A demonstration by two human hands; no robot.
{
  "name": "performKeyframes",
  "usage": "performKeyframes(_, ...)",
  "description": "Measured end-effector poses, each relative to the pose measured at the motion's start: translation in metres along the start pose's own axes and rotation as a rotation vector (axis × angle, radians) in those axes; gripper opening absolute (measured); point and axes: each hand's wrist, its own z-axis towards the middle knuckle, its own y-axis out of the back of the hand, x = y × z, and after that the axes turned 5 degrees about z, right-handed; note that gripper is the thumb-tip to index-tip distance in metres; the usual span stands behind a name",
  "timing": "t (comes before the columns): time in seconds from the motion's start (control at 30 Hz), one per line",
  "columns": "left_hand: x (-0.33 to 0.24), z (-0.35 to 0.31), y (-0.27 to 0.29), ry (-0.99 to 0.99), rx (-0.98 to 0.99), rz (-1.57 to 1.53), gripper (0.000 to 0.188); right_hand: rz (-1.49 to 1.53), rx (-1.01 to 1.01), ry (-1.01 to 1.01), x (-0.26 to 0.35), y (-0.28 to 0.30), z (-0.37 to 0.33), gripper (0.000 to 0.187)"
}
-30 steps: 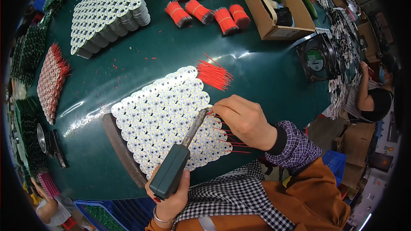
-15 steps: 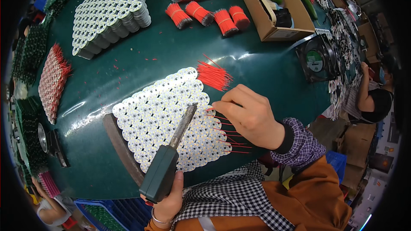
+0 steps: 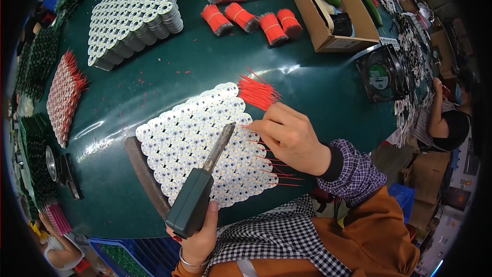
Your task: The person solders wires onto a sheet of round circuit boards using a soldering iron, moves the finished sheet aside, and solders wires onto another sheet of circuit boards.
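A panel of round white LED boards (image 3: 187, 146) lies on the green table, several thin red wires (image 3: 282, 177) sticking out from its right edge. Held in my left hand (image 3: 201, 241) is a soldering gun (image 3: 190, 202) with a dark green body, its long metal tip slanting over the panel toward the upper right. My right hand (image 3: 293, 136) is closed in a pinch at the panel's right edge, with a bit of red wire showing at the fingertips, close to the soldering tip. A loose pile of red wires (image 3: 259, 93) lies just beyond that hand.
A curved dark bar (image 3: 146, 174) borders the panel's left side. Stacked round boards (image 3: 136, 18), red wire bundles (image 3: 274, 28) and a cardboard box (image 3: 328, 41) stand farther back. A black fan (image 3: 380, 74) sits at right. Another person (image 3: 446, 118) is at the far right.
My right hand has shifted slightly left, bringing its pinched fingertips over the panel's edge near the soldering tip. The soldering gun has barely moved.
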Motion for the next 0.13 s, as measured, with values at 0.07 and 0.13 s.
performKeyframes(0.07,-0.0008,0.0011,-0.0013,-0.002,0.003,-0.005,0.041,0.014,-0.026,-0.015,-0.0005,-0.0019,-0.001,0.02)
performKeyframes(0.13,-0.0017,0.0019,-0.0025,-0.002,0.005,-0.007,0.041,0.019,-0.024,-0.017,-0.0018,-0.0019,-0.0021,0.023)
